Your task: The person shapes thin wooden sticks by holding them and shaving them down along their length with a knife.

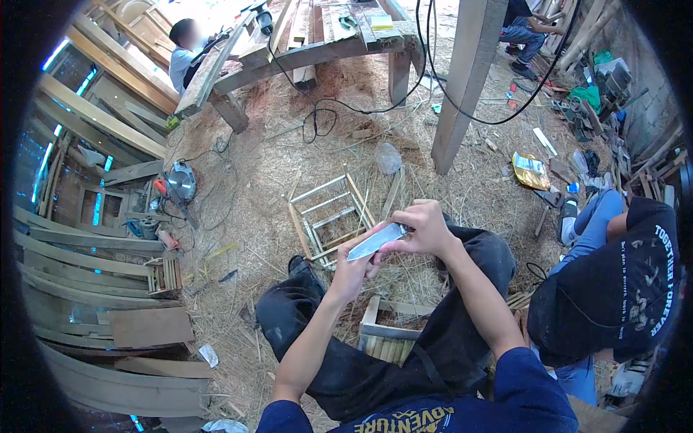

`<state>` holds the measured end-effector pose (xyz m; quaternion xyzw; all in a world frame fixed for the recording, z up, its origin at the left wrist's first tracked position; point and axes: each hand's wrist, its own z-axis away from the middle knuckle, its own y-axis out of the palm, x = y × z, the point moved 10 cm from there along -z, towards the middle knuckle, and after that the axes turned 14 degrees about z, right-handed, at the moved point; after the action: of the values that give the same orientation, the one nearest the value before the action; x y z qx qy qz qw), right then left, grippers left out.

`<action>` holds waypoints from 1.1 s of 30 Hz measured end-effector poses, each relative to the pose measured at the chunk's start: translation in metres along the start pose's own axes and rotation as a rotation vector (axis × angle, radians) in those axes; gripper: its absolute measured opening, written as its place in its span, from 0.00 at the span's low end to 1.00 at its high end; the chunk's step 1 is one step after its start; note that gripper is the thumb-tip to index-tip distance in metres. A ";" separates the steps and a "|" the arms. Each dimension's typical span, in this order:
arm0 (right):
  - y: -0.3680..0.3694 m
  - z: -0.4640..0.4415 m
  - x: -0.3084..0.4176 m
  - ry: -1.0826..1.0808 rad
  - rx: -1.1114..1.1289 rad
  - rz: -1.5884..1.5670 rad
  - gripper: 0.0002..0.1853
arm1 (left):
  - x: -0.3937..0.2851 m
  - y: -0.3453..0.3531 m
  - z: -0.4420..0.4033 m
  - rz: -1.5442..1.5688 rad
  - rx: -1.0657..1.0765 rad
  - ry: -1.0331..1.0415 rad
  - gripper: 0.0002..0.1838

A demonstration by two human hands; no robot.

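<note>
A wide, pointed metal blade (375, 242) lies across the space between my hands, its tip toward the left. My right hand (419, 227) is closed around its handle end. My left hand (354, 267) is under and beside the blade, fingers curled against it; part of those fingers is hidden. Just beyond my hands, a small wooden frame (309, 232) stands on the straw-strewn floor. Between my legs sits a wooden piece with slats (388, 346), partly covered by my trousers.
A workbench (317, 63) and a wooden post (465, 94) stand ahead. A circular saw (180, 182) lies left on the floor, near stacked boards (108, 245). A person in black (606, 281) sits close at right; two other people are farther off.
</note>
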<state>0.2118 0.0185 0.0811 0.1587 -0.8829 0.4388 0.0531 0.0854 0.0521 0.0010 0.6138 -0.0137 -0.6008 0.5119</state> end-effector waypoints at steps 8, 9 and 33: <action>-0.008 0.001 -0.019 0.067 -0.013 0.094 0.30 | -0.010 -0.008 0.002 0.021 0.040 0.034 0.22; -0.005 0.001 -0.019 0.069 0.016 0.109 0.30 | -0.009 -0.009 0.002 0.040 0.042 0.026 0.22; 0.002 -0.004 -0.008 0.183 -0.031 0.103 0.30 | -0.026 -0.044 0.006 0.101 -0.076 0.142 0.20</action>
<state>0.2186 0.0247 0.0797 0.0714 -0.8880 0.4399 0.1135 0.0478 0.0856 -0.0069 0.6337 0.0148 -0.5293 0.5640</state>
